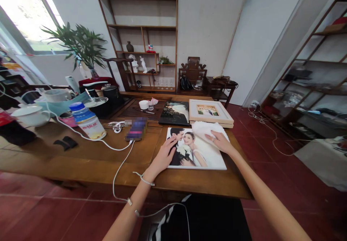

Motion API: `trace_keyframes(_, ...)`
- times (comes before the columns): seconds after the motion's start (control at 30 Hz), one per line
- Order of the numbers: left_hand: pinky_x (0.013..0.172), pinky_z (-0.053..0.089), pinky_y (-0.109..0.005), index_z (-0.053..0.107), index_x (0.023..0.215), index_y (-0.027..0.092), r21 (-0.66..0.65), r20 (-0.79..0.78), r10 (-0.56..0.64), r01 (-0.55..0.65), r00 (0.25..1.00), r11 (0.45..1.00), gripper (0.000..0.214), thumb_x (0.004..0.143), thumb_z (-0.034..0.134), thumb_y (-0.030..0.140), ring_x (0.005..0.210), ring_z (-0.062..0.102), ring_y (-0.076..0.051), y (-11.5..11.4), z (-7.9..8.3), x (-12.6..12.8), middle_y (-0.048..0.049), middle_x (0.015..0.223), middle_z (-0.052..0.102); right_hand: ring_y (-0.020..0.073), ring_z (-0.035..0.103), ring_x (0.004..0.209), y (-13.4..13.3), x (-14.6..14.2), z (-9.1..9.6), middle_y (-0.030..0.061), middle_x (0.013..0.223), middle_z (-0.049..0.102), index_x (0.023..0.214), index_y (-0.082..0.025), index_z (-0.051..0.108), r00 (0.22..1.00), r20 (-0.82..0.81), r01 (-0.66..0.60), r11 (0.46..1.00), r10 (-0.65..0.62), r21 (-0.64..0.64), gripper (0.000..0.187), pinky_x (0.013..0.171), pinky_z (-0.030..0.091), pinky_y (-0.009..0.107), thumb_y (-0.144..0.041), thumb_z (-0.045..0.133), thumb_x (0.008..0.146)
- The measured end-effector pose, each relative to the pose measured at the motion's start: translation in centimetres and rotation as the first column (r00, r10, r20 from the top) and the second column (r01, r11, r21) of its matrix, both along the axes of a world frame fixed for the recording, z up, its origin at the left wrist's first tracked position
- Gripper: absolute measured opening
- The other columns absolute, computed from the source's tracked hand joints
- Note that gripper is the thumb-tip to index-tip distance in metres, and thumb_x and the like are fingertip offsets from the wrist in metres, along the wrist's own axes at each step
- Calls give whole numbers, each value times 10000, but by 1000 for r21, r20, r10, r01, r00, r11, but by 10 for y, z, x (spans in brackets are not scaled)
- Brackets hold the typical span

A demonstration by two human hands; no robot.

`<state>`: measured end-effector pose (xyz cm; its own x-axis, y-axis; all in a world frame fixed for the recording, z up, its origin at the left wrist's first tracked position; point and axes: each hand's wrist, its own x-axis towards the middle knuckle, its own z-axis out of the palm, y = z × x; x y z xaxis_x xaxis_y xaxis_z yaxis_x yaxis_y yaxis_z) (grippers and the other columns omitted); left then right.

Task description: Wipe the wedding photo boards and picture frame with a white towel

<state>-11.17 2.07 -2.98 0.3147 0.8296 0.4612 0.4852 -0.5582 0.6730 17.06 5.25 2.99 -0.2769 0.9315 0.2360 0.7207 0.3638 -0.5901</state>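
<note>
A wedding photo print (200,156) lies flat near the front edge of the wooden table (89,161). My left hand (164,156) rests on its left edge with fingers spread flat. On the print's upper right part my right hand (220,141) presses a white cloth (207,129), fingers stretched over it. A dark photo album (175,112) and a framed picture (210,112) lie just behind the print.
A plastic bottle (87,121), a phone (137,129) with a white cable (119,168), teapots, a kettle and cups crowd the table's left side. Wooden shelves stand at the back wall and on the right. A plant is by the window.
</note>
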Motion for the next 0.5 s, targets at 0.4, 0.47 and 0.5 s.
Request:
trace_keyframes(0.4,1077,286,-437,559,1185,209,-42,110,1,3,994,999,380,835,426,146,1252,419,-196,2,12,5,-73,1316,500,159,458,666,-20,10,-11,-28,621,428,588,-208,381,999,-12,-31,999,31,-15,412,701,394,284,-543,424,825)
trace_keyframes(0.47,1075,294,-427,559,1184,212,-33,98,9,-6,995,999,366,852,414,167,1254,418,-190,2,11,4,-71,1319,498,182,502,715,-31,11,-10,-19,627,463,590,-209,400,997,10,-72,997,73,-40,401,755,411,307,-528,417,834)
trace_keyframes(0.5,1072,301,-425,560,1183,209,-28,91,15,-12,996,1000,361,853,415,173,1250,424,-190,3,10,4,-76,1316,500,206,527,776,-38,11,-10,-9,645,495,598,-209,419,995,22,-93,994,94,-50,390,798,412,327,-517,414,838)
